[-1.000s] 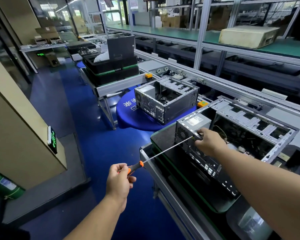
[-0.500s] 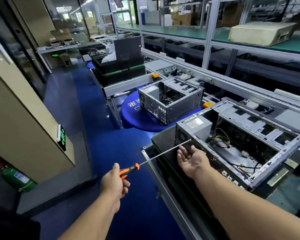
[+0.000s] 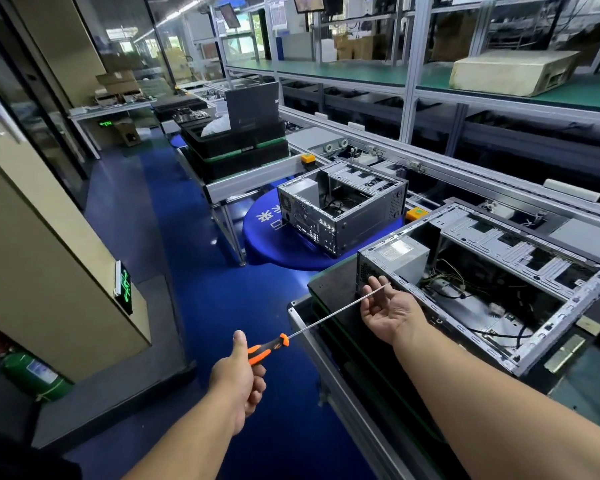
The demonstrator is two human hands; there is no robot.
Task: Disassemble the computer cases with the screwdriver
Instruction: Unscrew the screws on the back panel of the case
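A long grey aluminium conveyor bench with green-topped shelves (image 3: 361, 72) runs along the right side, above a glossy blue floor (image 3: 201, 271). On the bench nearest the person lies a large open grey steel computer case (image 3: 520, 258), side panel off, with a silver power supply box (image 3: 400, 254) in its near left corner and loose wires beside it. It rests on a black tray with a green edge (image 3: 333, 289). Farther along, a second, smaller open grey computer case (image 3: 357, 216) sits on a round blue cloth-covered stand (image 3: 267, 233). Beyond that stand stacked black plastic trays (image 3: 236, 147). A yellowed beige box (image 3: 513, 71) sits on the upper shelf. At far left a beige pillar carries a green lit sign (image 3: 124, 287), with a green cylinder (image 3: 32, 375) at its foot.

The left hand (image 3: 238, 382) grips the orange and black handle of a long-shafted screwdriver (image 3: 274, 344), thumb raised along it. The thin steel shaft crosses the tray's corner, and its tip lies over the right hand (image 3: 387, 313), which is palm up with fingers relaxed and slightly spread, just in front of the near case's rear left corner.
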